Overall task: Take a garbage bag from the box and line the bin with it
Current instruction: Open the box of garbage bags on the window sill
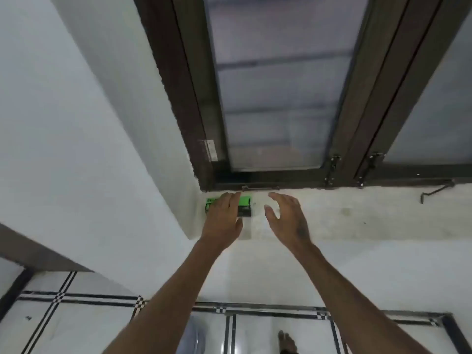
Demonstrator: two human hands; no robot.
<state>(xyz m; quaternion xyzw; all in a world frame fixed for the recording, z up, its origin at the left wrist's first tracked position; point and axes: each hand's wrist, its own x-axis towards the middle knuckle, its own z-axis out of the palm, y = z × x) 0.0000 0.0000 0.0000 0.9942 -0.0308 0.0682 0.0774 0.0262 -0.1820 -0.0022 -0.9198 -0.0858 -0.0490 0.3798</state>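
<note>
Green and black, the box (244, 206) lies on the pale window sill (357, 213) by the wall corner. Left hand (222, 218) rests flat over it, fingers spread; right hand (286, 218) hovers beside it, wide and empty.

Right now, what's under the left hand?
The green and black box lies on the pale window ledge, under the left hand. Only the box's two ends show; its middle is covered, and I cannot tell if it is open. The right hand hovers open beside it.

Left hand (222, 218) covers green box (244, 200) middle; contact unclear.
</note>
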